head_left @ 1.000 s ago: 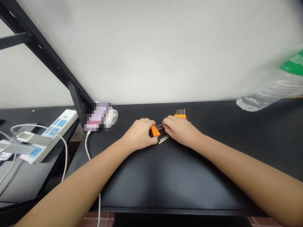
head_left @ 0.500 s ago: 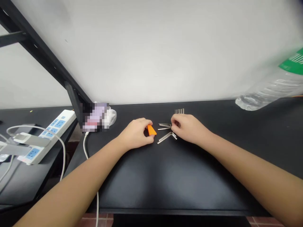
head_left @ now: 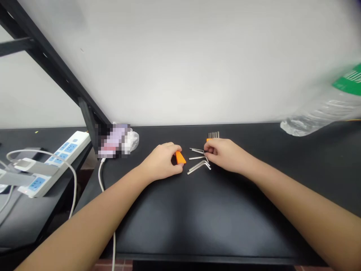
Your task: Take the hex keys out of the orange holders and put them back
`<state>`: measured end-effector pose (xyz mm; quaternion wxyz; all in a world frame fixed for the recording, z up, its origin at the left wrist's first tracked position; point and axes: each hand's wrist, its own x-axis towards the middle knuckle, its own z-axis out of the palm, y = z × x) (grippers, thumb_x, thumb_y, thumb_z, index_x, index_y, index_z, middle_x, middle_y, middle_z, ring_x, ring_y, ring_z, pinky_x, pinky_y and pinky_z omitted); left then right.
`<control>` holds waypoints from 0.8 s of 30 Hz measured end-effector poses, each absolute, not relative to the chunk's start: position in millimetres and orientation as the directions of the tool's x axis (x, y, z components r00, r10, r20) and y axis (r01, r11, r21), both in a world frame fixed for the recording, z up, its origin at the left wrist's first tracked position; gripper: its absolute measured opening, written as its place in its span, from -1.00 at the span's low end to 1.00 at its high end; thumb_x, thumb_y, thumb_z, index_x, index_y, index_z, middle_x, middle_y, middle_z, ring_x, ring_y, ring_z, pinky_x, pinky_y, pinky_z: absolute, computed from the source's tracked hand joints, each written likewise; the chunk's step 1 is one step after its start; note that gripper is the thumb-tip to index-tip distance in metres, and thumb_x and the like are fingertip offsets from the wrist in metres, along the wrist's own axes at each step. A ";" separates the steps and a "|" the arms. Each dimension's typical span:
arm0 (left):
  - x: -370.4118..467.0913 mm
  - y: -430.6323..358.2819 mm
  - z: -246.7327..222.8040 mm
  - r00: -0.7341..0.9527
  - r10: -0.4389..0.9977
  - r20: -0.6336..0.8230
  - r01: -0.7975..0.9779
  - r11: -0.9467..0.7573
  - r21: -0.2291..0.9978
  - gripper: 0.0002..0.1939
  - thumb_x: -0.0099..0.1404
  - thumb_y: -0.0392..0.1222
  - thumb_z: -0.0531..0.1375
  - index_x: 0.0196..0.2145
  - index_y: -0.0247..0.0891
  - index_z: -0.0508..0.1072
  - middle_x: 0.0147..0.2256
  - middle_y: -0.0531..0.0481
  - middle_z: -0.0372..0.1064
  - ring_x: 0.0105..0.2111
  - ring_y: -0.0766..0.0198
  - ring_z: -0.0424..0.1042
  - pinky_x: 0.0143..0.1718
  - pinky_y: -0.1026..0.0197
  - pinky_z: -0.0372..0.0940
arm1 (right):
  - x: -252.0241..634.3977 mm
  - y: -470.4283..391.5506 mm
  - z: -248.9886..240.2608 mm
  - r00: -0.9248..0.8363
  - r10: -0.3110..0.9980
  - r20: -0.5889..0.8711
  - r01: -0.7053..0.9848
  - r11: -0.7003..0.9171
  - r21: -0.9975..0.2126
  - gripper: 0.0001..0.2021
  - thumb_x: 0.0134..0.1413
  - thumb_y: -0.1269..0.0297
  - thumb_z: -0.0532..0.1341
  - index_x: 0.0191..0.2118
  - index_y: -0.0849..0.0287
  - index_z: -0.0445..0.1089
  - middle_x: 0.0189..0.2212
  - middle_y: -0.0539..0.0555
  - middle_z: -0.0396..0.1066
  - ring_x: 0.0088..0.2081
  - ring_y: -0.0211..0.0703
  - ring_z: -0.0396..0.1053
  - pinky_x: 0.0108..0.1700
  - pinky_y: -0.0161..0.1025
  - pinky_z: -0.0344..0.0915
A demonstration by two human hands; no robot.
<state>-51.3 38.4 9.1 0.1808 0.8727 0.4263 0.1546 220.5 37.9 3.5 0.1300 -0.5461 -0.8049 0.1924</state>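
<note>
My left hand (head_left: 163, 162) grips an orange wedge-shaped piece (head_left: 180, 157) between thumb and fingers, on the black table. To its right lie several bent metal hex keys (head_left: 198, 166), loosely fanned out. The fingers of my right hand (head_left: 222, 153) are pinched at the ends of the upper hex keys (head_left: 197, 150); exactly what is between the fingertips is hidden. Behind that hand, an orange holder (head_left: 209, 139) shows with a row of metal keys (head_left: 214, 134) standing up from it, its lower part covered by the hand.
A blurred phone-like object (head_left: 114, 139) and a crumpled white bag (head_left: 131, 140) lie at the back left. A white power strip (head_left: 60, 162) with cables is farther left, beside a black metal frame (head_left: 56, 67). Plastic wrapping (head_left: 307, 120) lies at the back right.
My right hand has shifted slightly away from the lower hex keys, which show more separately. More of the orange holder behind it is visible. The left hand keeps its grip.
</note>
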 end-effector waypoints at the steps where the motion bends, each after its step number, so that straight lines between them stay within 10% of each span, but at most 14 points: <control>1: -51.4 38.4 8.9 0.587 0.801 0.115 0.690 -0.570 0.447 -0.66 0.19 -0.11 0.28 -0.07 -0.22 0.52 -0.15 -0.07 0.48 -0.17 0.13 0.48 -0.14 0.15 0.38 | 220.8 38.5 3.6 -0.371 0.928 -0.002 0.830 0.331 -0.448 -0.91 0.12 0.33 0.21 -0.24 0.09 0.43 -0.33 0.03 0.48 -0.27 -0.12 0.42 -0.23 -0.23 0.30; 24: -50.9 38.6 9.7 0.588 0.803 0.102 0.684 -0.560 0.468 -0.65 0.18 -0.13 0.29 -0.06 -0.20 0.52 -0.13 -0.08 0.47 -0.15 0.11 0.48 -0.13 0.15 0.39 | 232.9 33.6 14.5 -0.597 0.799 -0.074 0.795 0.577 -0.188 -0.87 0.14 0.46 0.20 -0.41 0.13 0.31 -0.32 0.10 0.38 -0.44 -0.19 0.31 -0.39 -0.23 0.15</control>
